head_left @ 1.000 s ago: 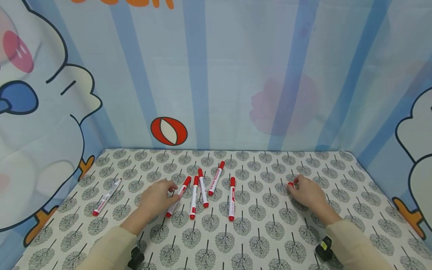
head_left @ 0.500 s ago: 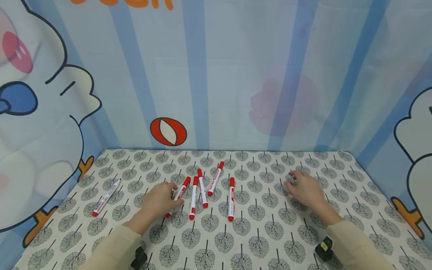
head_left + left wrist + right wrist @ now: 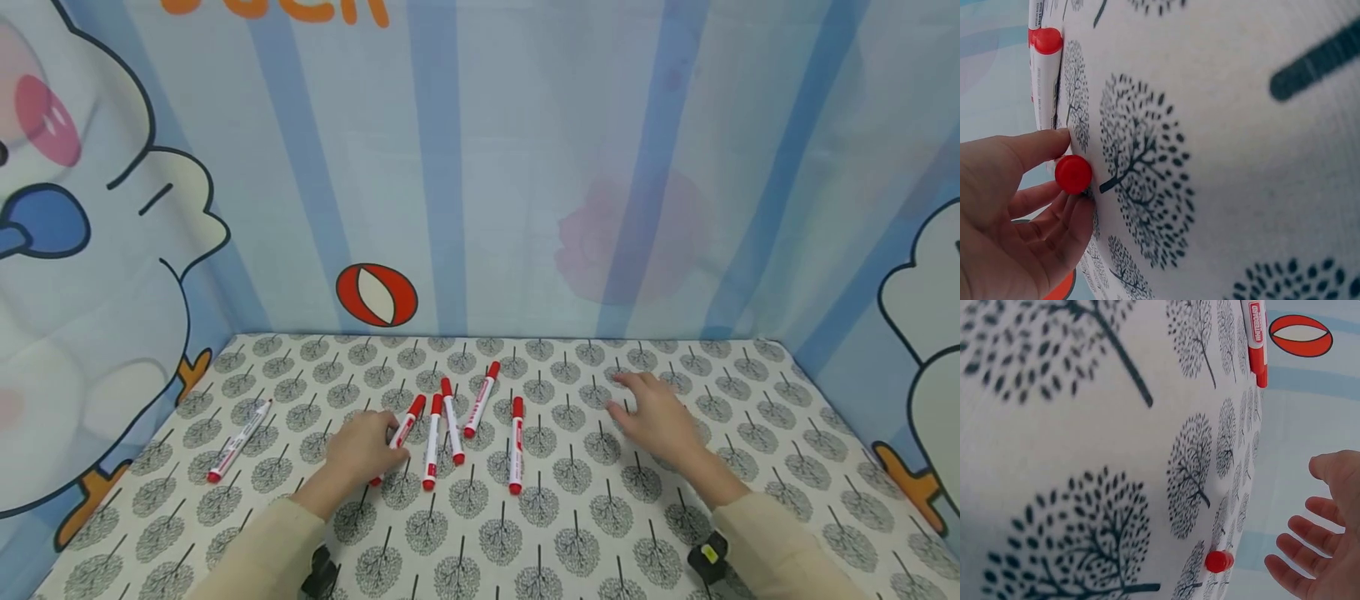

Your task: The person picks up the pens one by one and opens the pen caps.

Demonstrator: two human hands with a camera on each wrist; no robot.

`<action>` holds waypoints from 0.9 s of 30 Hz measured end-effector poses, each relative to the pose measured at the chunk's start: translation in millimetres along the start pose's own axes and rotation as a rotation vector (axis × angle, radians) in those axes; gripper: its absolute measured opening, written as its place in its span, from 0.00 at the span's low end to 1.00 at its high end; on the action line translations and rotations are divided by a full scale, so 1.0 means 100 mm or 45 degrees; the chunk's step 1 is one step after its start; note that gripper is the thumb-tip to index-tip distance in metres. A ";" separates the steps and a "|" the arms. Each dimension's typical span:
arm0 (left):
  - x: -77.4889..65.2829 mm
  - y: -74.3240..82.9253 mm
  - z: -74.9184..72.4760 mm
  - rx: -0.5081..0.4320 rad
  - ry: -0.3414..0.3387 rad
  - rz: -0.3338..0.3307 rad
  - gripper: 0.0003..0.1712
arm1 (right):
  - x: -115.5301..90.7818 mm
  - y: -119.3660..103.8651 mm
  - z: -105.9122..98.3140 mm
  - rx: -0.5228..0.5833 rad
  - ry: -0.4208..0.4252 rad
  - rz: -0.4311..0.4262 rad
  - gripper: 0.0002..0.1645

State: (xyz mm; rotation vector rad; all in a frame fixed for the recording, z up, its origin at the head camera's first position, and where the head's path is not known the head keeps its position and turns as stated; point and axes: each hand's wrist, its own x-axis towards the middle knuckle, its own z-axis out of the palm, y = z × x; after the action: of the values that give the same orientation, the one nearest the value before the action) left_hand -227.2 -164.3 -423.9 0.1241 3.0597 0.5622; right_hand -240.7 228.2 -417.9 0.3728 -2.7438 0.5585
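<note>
My left hand [image 3: 363, 450] is around a red-capped white marker [image 3: 406, 423]. In the left wrist view the marker's red end [image 3: 1074, 175] sits between the thumb above and the bent fingers below, with a small gap under the thumb. My right hand [image 3: 656, 417] is spread just over the cloth and holds nothing. In the right wrist view a small red cap [image 3: 1218, 561] lies on the cloth near its fingers; the head view mostly hides it behind the hand. Several more markers lie in the middle, among them one marker [image 3: 517, 446] nearest my right hand.
A marker with a dark bare tip [image 3: 240, 442] lies alone at the left. The table cloth [image 3: 585, 542] has a tree print. A striped backdrop [image 3: 510, 208] stands behind the table's far edge. Two slanting markers [image 3: 432, 446] lie close beside the left hand.
The right hand has let go of the small red cap, spread its fingers and moved left. The left hand has shifted slightly right over the marker, which lies about where it was.
</note>
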 end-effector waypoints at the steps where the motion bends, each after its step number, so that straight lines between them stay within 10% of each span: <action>1: 0.00 0.00 0.00 -0.006 -0.001 -0.003 0.18 | 0.00 -0.01 0.00 -0.002 -0.001 0.000 0.28; 27: 0.02 -0.14 -0.18 0.027 0.030 0.013 0.11 | -0.05 -0.15 -0.03 -0.049 0.016 -0.158 0.24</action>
State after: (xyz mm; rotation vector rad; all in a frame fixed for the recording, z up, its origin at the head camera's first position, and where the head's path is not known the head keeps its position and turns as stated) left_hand -230.8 -183.6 -411.8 0.1350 3.0902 0.5361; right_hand -230.7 217.0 -412.1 0.5239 -2.6923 0.4741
